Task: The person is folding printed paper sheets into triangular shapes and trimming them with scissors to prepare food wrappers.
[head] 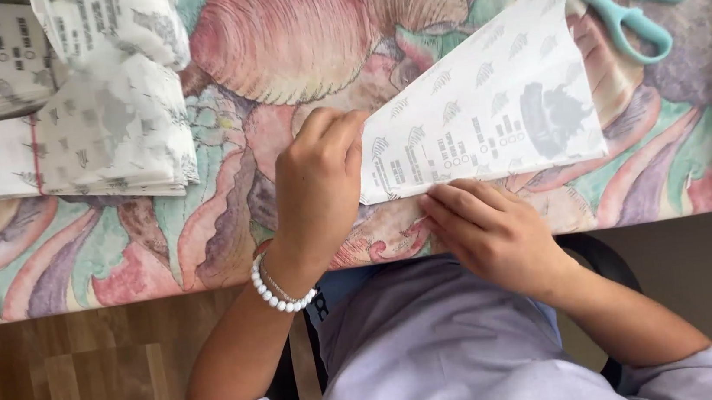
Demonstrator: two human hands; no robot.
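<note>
Pastel shell-print cloth over the table (117, 249), wood floor below. Left hand (317, 186), bead bracelet on the wrist, pinching the left edge of a folded printed paper sheet (487, 118). Right hand (485, 231) with fingers flat, pressing its bottom edge near the table's front. Teal scissors (628, 0) top right, partly under the sheet's corner. Stack of similar papers (60, 107) far left.

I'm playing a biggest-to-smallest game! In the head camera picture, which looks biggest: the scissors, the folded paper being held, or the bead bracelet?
1. The folded paper, clearly the largest.
2. The scissors, partly tucked under the paper, so some is hidden.
3. The bead bracelet, smallest, though it sits closer to the camera.
</note>
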